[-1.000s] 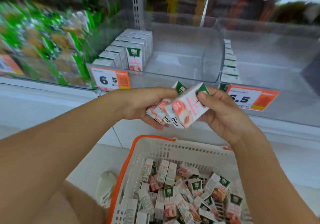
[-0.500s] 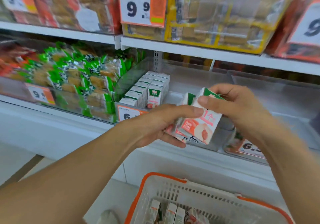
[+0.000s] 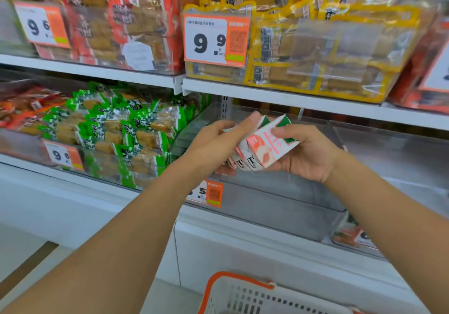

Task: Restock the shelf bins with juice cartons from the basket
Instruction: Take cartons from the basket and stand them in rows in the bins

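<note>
The shelf point(image 3: 303, 102) fills the upper frame; its clear bin point(image 3: 279, 202) sits at centre, open on top to take stock from above. The basket point(image 3: 233, 289) stands at the bottom edge, within reach below the bin. The left hand point(image 3: 218, 143) grips a bundle of cartons point(image 3: 245, 160) at centre frame, over the bin. The right hand point(image 3: 308, 153) pinches the front carton point(image 3: 269, 146), probably to separate it for placement.

Both arms reaching forward, bare forearms converging at mid-frame. Left hand point(image 3: 213, 143) curling fingers over the top, right hand point(image 3: 308, 153) cupping from below, thumb pressing on front.
</note>
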